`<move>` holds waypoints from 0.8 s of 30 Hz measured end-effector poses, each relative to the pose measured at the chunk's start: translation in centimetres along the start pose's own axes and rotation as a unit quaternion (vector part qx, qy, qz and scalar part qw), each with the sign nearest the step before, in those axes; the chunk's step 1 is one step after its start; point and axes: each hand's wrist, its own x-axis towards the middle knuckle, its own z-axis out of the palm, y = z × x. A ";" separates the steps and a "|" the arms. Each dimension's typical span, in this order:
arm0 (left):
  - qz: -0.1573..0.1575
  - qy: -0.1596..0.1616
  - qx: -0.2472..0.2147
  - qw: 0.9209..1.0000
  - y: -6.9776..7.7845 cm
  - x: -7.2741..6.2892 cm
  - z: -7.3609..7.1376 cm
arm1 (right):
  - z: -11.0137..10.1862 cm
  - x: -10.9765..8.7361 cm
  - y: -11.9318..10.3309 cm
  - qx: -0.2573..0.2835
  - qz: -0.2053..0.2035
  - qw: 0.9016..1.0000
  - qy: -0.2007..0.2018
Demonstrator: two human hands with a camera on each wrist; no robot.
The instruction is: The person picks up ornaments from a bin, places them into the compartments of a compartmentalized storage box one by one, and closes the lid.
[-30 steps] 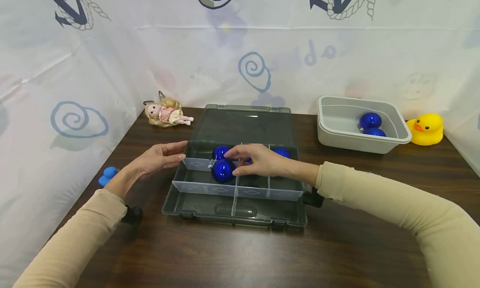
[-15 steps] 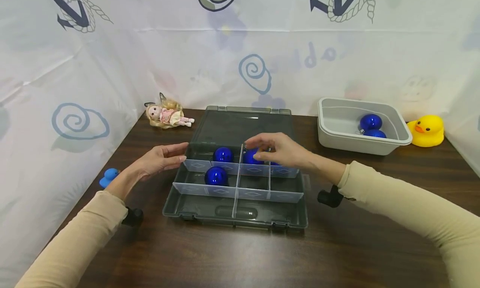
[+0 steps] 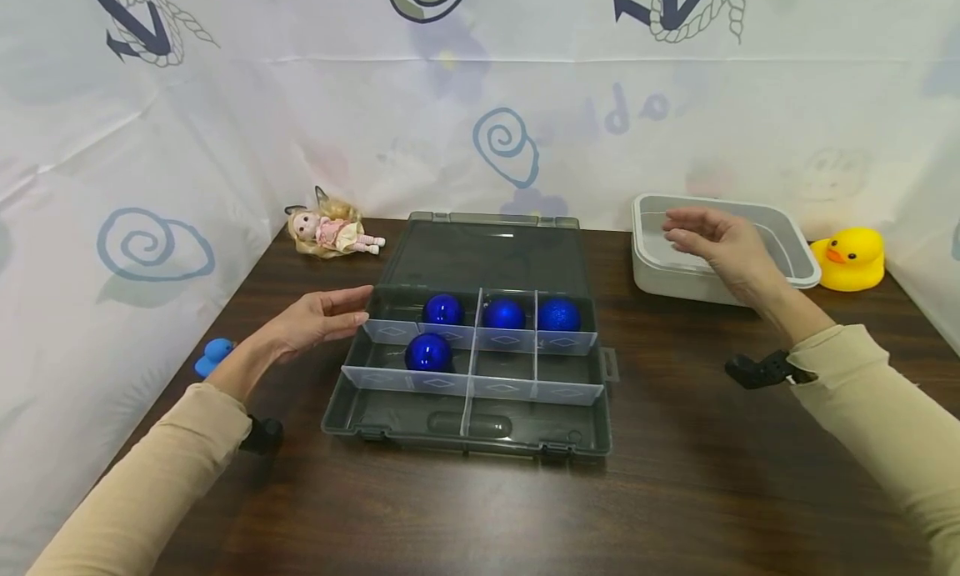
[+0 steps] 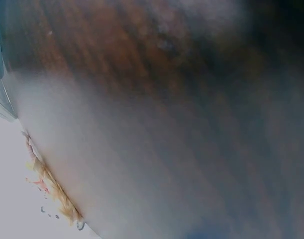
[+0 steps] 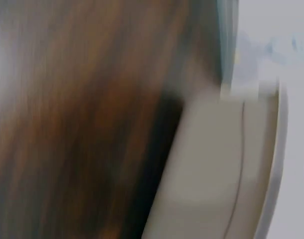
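A smoky clear organizer box (image 3: 405, 413) lies with its lid (image 3: 483, 255) folded back. Three blue baubles sit in its back row: a shiny one (image 3: 442, 309) at left, another (image 3: 504, 314) in the middle and a textured one (image 3: 558, 315) at right. One more shiny bauble (image 3: 429, 353) is in the left compartment of the middle row. My left hand (image 3: 311, 326) is at the box's left edge, fingers extended. My right hand (image 3: 723, 247) hovers over the light grey bin (image 3: 675, 279), fingers loosely bent, holding nothing. It hides the bin's contents.
A doll (image 3: 333, 228) lies behind my left hand, and a small blue duck (image 3: 215, 355) is left of that wrist. A yellow duck (image 3: 853, 259) stands right of the bin. Patterned white cloth (image 3: 337, 126) hangs behind and left of the wooden table (image 3: 480, 518).
My right hand let go of the bauble, now settled in the middle row's left compartment, then moved right over the bin. My left hand stayed at the box's edge.
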 end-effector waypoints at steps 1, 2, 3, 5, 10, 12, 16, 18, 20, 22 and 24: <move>0.000 0.000 -0.001 1.000 0.0 0.0 0.0 | -1.0 0.1 0.3 0.011 0.005 1.000 0.010; 0.001 0.001 -0.001 1.000 0.0 -0.1 0.0 | -2.0 0.1 0.6 0.018 0.012 1.000 0.022; 0.001 0.001 -0.002 1.000 -0.1 -0.1 0.0 | -2.9 0.1 0.9 0.023 0.021 0.999 0.035; 0.002 0.001 -0.003 1.000 -0.1 -0.1 0.0 | -4.5 0.1 1.4 0.021 0.036 0.997 0.063; 0.002 -0.001 -0.006 1.000 -0.1 -0.1 0.0 | -7.1 0.1 2.3 -0.050 0.082 0.988 0.121; 0.001 0.000 -0.007 1.000 -0.1 -0.1 0.0 | -7.6 0.2 2.5 -0.101 0.103 0.981 0.131; -0.001 0.000 -0.006 1.000 -0.1 -0.1 -0.1 | -8.3 0.5 2.9 -0.179 0.141 0.964 0.138; -0.002 0.001 -0.005 1.000 -0.1 -0.1 -0.1 | -8.6 0.7 3.1 -0.208 0.155 0.956 0.137; -0.003 0.002 -0.002 1.000 -0.1 -0.1 0.0 | -8.7 0.9 3.3 -0.233 0.165 0.949 0.135; -0.004 0.004 -0.001 1.000 0.0 -0.1 0.0 | -8.8 1.2 3.6 -0.255 0.181 0.941 0.128; -0.004 0.004 -0.001 1.000 0.0 0.0 0.0 | -9.0 1.4 3.8 -0.271 0.193 0.935 0.120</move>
